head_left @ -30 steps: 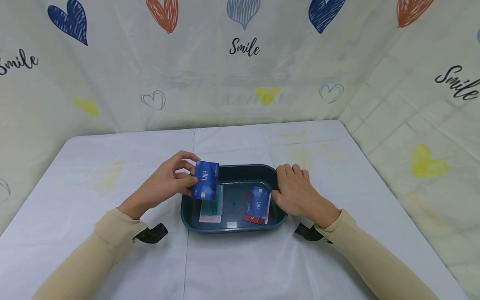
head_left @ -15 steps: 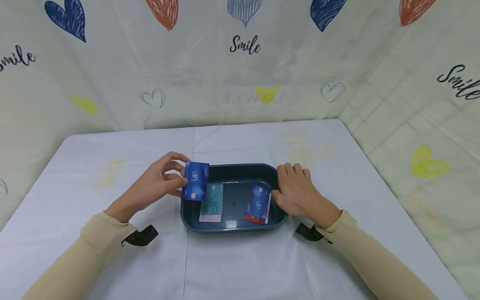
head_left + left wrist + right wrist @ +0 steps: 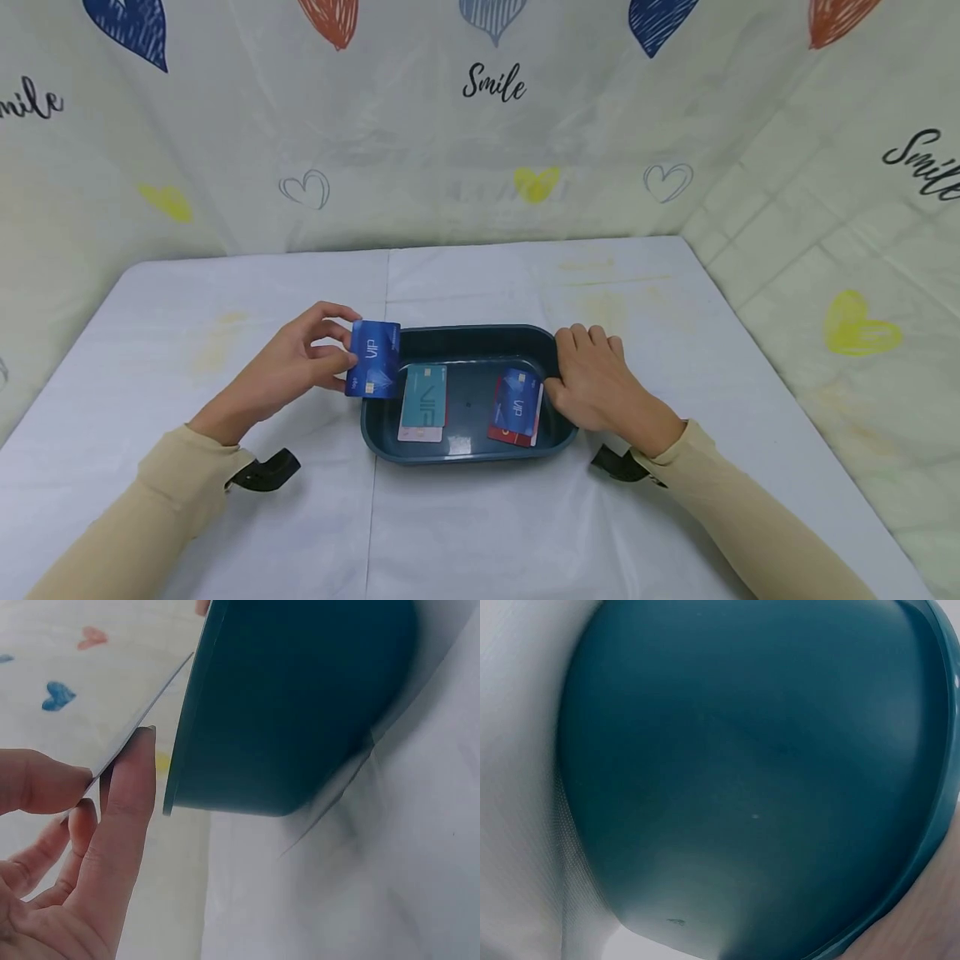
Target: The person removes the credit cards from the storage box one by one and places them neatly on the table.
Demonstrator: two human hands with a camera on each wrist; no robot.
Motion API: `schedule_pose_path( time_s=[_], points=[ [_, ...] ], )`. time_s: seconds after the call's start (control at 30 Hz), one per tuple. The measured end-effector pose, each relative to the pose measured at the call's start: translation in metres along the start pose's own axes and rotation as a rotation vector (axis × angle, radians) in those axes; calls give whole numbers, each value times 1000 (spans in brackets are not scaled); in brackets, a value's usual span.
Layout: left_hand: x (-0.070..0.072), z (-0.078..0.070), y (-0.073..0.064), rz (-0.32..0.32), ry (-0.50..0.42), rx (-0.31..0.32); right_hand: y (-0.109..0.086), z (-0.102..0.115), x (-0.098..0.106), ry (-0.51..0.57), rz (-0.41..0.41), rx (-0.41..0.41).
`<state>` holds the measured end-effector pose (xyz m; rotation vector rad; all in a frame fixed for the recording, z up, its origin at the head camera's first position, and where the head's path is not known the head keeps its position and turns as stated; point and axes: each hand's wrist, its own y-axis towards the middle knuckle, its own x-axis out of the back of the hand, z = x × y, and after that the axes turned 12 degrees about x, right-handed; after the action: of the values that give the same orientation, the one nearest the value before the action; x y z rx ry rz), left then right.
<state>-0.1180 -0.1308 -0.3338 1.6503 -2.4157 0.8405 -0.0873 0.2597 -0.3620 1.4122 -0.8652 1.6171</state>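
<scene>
My left hand (image 3: 300, 354) pinches a blue VIP card (image 3: 372, 360) between thumb and fingers, over the left rim of a dark teal tray (image 3: 468, 454). In the left wrist view the card (image 3: 142, 716) shows nearly edge-on, tilted beside the tray's outer wall (image 3: 285, 712). My right hand (image 3: 600, 379) grips the tray's right rim. Inside the tray on the left, a teal VIP card (image 3: 424, 396) lies on a pale pink card (image 3: 420, 434). On the right, another blue VIP card (image 3: 517, 402) lies over a red card (image 3: 510, 437) and a pale one.
The tray stands on a table with a white cloth (image 3: 480, 533), which has a crease and faint yellow stains. Behind and to the right hangs a pale backdrop (image 3: 420, 125) with printed hearts and "Smile" lettering. Black straps (image 3: 266, 472) stick out from both cuffs.
My left hand has moved left with the blue card, from above the tray's left part to over its left rim, uncovering the teal card. The right hand keeps its grip on the rim.
</scene>
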Motion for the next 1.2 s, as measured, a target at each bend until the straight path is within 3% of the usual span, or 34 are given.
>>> schedule_pose_path(
  time_s=[0.4,0.7,1.2],
  points=[
    [20,9,-3,-48,24,1,0,0,2,7,1,0],
    [34,22,2,-86,30,41,0,1,1,10,7,-5],
    [41,41,15,-54,49,88,0,1,0,8,-9,6]
  ],
)
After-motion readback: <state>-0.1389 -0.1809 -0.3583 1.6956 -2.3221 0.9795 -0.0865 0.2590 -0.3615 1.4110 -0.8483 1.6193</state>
